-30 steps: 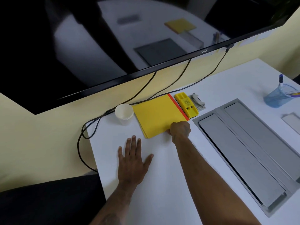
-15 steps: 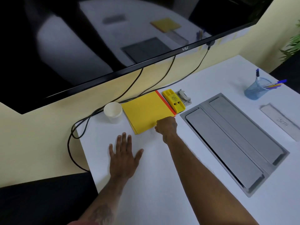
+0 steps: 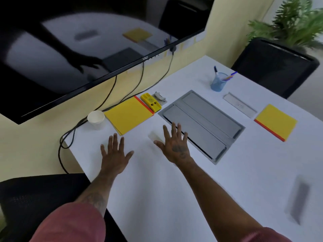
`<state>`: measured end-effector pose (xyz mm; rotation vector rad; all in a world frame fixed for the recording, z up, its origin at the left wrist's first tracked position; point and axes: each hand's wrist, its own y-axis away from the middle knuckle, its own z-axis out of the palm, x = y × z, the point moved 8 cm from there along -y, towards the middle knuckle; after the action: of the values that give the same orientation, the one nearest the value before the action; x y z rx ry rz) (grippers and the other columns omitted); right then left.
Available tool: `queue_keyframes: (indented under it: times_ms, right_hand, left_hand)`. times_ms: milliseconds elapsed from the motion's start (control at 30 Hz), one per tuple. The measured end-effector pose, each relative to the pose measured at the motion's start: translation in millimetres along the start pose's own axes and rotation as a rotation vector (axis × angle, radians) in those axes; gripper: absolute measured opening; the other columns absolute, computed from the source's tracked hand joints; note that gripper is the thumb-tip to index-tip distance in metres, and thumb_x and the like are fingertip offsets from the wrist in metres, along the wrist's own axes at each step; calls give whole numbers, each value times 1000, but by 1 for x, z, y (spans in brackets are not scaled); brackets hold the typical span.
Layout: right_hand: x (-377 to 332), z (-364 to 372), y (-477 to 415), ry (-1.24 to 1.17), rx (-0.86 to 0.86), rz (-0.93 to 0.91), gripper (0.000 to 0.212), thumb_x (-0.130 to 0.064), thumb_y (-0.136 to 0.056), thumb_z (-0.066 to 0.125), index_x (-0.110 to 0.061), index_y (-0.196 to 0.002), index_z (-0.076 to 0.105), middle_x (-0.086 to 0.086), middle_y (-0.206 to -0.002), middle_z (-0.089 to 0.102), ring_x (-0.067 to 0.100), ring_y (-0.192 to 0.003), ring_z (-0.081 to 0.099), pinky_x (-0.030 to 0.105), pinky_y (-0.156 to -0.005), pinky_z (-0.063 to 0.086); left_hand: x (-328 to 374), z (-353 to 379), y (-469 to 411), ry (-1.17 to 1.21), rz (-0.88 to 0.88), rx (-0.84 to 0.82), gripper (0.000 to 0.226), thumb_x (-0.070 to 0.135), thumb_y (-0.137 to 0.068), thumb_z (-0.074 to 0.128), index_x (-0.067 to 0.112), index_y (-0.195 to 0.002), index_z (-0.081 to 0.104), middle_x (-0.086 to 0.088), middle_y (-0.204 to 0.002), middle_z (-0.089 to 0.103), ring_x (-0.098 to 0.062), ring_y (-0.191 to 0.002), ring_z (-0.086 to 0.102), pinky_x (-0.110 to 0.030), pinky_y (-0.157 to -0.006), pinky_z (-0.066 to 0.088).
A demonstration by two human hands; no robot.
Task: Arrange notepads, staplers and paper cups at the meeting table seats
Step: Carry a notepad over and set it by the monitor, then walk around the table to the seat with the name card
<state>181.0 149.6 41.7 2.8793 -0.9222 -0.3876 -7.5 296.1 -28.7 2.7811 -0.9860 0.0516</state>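
A yellow notepad [image 3: 128, 116] with a red spine lies at the far left of the white table [image 3: 157, 198]. A white paper cup [image 3: 96, 118] stands to its left and a yellow stapler [image 3: 150, 102] to its right. A second yellow notepad [image 3: 275, 121] lies at the right. My left hand [image 3: 115, 155] rests flat on the table, fingers spread, below the first notepad. My right hand [image 3: 174, 144] hovers open with fingers apart, beside the grey cable hatch, holding nothing.
A grey cable hatch [image 3: 202, 124] is set into the table's middle. A blue pen holder [image 3: 218, 82] and a clear nameplate [image 3: 240, 104] sit beyond it. A large screen [image 3: 78, 55] with hanging cables overhangs the far edge. Black chairs [image 3: 276, 67] stand at right and near left.
My right hand has let go of the first notepad's corner, pulled back and opened. The view has swung right, revealing the second notepad and a chair.
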Motion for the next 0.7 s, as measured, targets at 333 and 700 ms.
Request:
queue_keyframes:
  times_ms: [333, 700]
  right_hand:
    - [101, -61, 127, -26, 107, 172, 86, -76, -88, 8, -25, -158, 3, 14, -164, -10, 32, -150, -16, 57, -117, -6]
    - [202, -133, 292, -49, 260, 346, 81, -72, -93, 16, -24, -158, 5, 12, -165, -6, 29, -151, -15, 56, -118, -6]
  left_hand:
    - [142, -72, 60, -12, 267, 78, 104, 78, -77, -18, 18, -158, 6, -11, -166, 0, -27, -153, -1, -57, -119, 3]
    - [297, -128, 174, -17, 502, 160, 81, 68, -95, 19, 22, -158, -3, -6, -166, -10, -21, -152, -11, -54, -119, -5]
